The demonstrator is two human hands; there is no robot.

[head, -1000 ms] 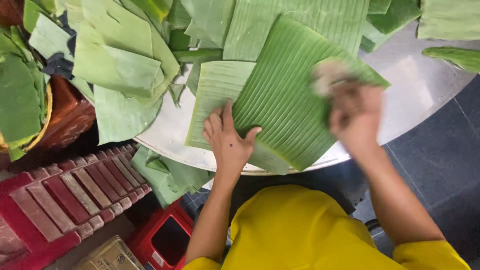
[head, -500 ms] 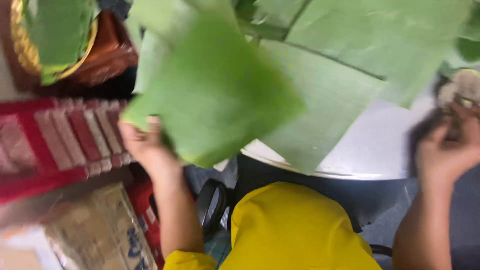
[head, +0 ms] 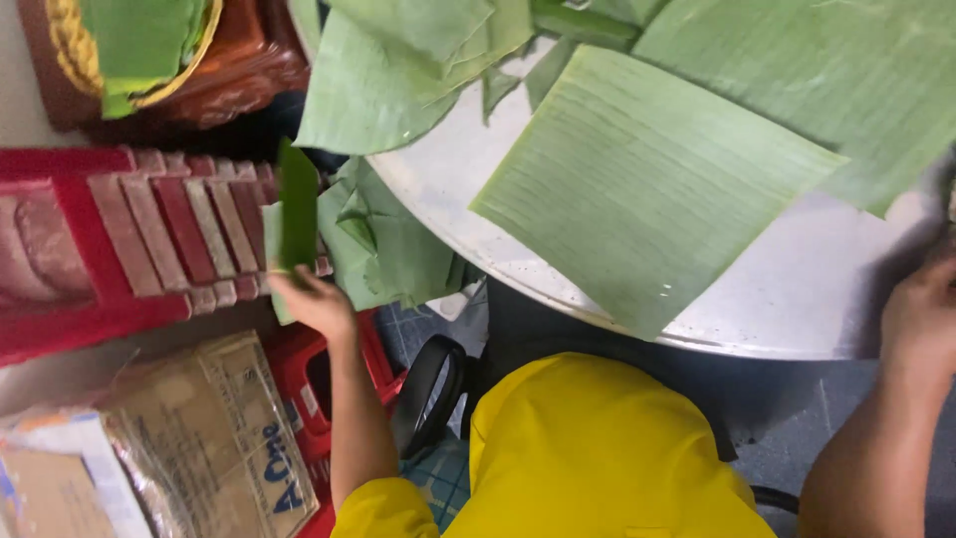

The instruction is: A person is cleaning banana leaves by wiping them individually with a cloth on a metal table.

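I see round white table (head: 797, 299) ahead, broad banana leaf sheet (head: 647, 169) flat on it, corner overhanging near rim. Red plastic stool (head: 129, 239) at left. Left hand (head: 314, 304) off table, closed on narrow dark leaf strip (head: 297, 204) held upright before stool. Right hand (head: 921, 314) at table edge, blurred, grip unclear. Risk, my judgement: overhanging sheet slides off if knocked; thin strip tears if squeezed

**Banana leaf piece held off the table's left edge**

A dark green banana leaf piece (head: 297, 204) is held upright, seen edge-on as a narrow strip, beyond the round table's left rim and over red plastic stools. A pale, ribbed, squarish leaf sheet (head: 652, 179) is laid flat near the table's near edge, one corner overhanging it.
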